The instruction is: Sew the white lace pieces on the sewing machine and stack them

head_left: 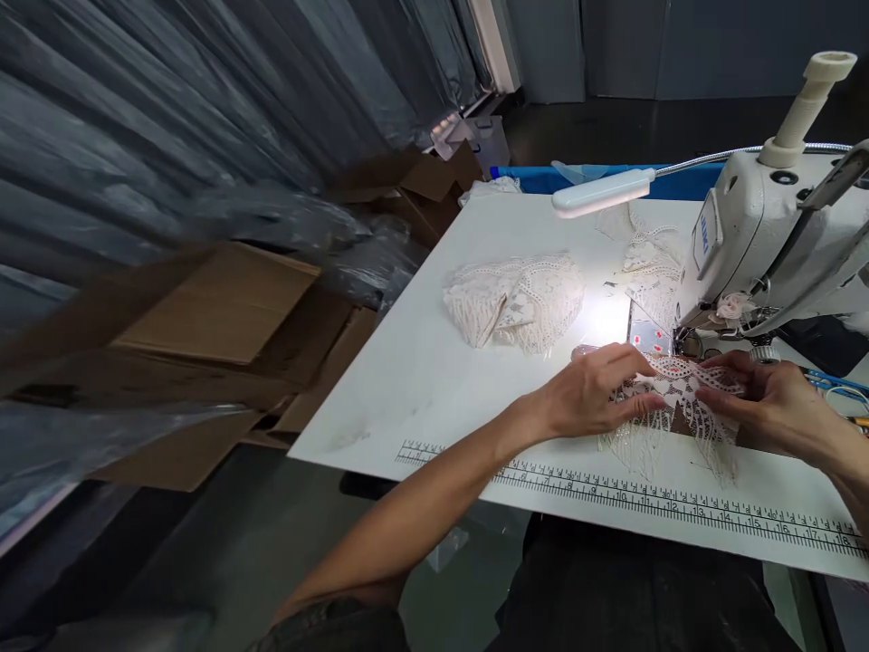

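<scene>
A strip of white fringed lace trim (679,391) lies in front of the sewing machine (740,226), close to its needle area. My left hand (601,389) pinches the left part of the lace between thumb and fingers. At the right end, my right hand (767,398) grips the same piece, thumb toward the middle. The fringe hangs toward the table's front edge. More lace (652,258) lies behind the needle, left of the machine head. A folded bundle of fringed lace (516,299) rests farther left on the white table (407,380).
A lit lamp (603,193) on a bendy neck hangs over the table. A printed ruler scale (631,493) runs along the front edge. Open cardboard boxes (217,299) and plastic sheeting stand to the left. Blue-handled scissors (838,385) lie beyond my right hand.
</scene>
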{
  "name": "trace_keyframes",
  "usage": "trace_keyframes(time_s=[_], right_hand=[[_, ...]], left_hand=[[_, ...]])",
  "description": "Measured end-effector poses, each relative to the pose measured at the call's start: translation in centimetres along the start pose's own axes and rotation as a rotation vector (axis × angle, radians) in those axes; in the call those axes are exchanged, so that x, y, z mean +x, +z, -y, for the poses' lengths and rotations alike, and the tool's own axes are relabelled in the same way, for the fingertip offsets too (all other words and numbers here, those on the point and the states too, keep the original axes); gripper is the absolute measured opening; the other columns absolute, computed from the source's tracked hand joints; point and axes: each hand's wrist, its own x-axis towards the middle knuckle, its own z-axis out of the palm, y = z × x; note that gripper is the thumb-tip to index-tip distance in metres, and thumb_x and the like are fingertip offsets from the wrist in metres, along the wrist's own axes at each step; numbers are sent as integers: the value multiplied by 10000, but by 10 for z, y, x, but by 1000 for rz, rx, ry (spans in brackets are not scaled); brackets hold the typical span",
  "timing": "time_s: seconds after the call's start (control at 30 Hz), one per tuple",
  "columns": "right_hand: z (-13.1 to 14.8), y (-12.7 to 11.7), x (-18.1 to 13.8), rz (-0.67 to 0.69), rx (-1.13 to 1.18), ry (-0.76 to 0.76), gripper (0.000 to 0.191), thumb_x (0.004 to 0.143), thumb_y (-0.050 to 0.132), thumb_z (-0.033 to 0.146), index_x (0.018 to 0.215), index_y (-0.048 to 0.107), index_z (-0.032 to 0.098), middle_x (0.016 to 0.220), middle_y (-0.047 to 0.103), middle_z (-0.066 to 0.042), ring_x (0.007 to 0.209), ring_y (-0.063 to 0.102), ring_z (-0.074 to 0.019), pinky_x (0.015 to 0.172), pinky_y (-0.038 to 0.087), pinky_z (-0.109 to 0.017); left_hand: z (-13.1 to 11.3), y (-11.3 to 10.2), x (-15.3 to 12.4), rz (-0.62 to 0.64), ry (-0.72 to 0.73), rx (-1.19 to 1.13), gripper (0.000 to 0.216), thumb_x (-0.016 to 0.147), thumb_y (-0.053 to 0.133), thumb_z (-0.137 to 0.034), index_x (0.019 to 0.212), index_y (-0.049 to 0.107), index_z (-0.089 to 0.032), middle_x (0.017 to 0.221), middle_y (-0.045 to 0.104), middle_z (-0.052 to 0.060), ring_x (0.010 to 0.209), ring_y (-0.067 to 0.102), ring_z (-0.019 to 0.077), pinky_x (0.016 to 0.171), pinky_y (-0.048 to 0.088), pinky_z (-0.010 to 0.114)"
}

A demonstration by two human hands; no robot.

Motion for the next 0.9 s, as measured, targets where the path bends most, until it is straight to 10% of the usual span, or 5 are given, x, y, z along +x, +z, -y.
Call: trace_keyframes(time_s=[0.23,0.43,0.67,0.9], right_hand=[[28,29,2,165,175,-57,696,670,765,642,1182,649,185,946,713,-92,853,685,-207,733,594,-335],[3,12,-4,-101,-448,-327,392,937,495,484,1109,701,198,958,735,-95,778,687,-225,727,585,-393],[-20,30,2,-236,-1040,-733,394,982,422,291,1307,633,217,1121,601,-168,959,585,-309,804,545,-511],[-27,16,11,-224,-979,-809,421,1013,380,330,1336,601,176,1077,590,-162,887,579,-268,779,552,-455]], left_hand=[[-10,-17,-4,116,-470,-397,816,752,722,-618,1346,473,-116,1039,673,116,881,677,231,710,549,344],[-12,-12,-6,42,-481,-248,437,856,653,-330,1247,564,-156,1131,690,105,1245,587,294,939,522,386],[-7,-5,-6,-83,-519,-152,520,785,773,-378,1211,569,-161,915,716,63,923,706,261,753,569,362],[-11,-9,-5,-25,-525,-126,392,886,641,-315,1235,570,-152,1159,694,123,1182,641,282,842,560,345]])
